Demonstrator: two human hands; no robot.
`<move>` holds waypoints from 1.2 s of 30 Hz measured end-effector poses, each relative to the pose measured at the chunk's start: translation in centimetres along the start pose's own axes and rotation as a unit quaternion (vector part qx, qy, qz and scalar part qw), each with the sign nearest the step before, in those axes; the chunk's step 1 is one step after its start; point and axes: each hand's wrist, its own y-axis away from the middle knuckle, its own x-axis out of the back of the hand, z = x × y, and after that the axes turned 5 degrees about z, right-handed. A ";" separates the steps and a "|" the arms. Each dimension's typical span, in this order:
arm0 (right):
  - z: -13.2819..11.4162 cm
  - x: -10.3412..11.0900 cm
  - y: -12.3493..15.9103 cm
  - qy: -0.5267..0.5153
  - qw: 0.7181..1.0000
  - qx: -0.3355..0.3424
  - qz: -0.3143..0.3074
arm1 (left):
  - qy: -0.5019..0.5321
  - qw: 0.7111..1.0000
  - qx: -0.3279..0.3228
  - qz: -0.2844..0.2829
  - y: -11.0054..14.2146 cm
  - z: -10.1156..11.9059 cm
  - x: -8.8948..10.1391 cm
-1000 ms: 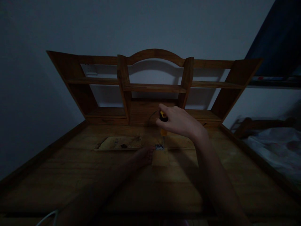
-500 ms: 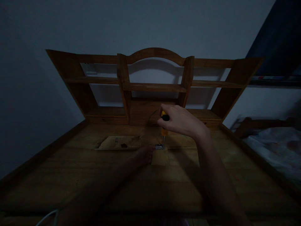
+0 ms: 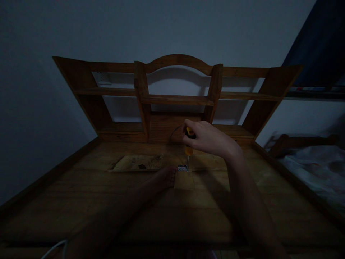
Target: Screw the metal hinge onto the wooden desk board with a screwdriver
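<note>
My right hand is wrapped round the yellow and black handle of a screwdriver, held upright. The screwdriver's tip meets the right end of a small metal fitting, perhaps a hinge or latch. That fitting lies at the far edge of a small wooden block on the desk. From the left, my left hand grips the block's side, its fingers curled and partly lost in shadow. Beyond the block, a long wooden board with dark knots lies flat.
A wooden shelf unit rises along the back of the wooden desk, against the wall. A thin dark cable curves behind my right hand. At bottom left is a white cable. Pale bedding shows at the right.
My right hand and the screwdriver handle have shifted very slightly to the right. My left hand and the block look the same.
</note>
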 end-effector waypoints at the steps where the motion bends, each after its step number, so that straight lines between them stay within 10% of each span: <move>1: -0.1 0.0 0.0 0.006 1.000 -0.003 0.002 | 0.000 1.000 0.001 -0.001 -0.1 0.0 0.0; 36: -0.2 0.3 0.2 0.042 0.999 -0.008 0.016 | 0.000 0.999 0.014 -0.045 -0.3 0.0 0.2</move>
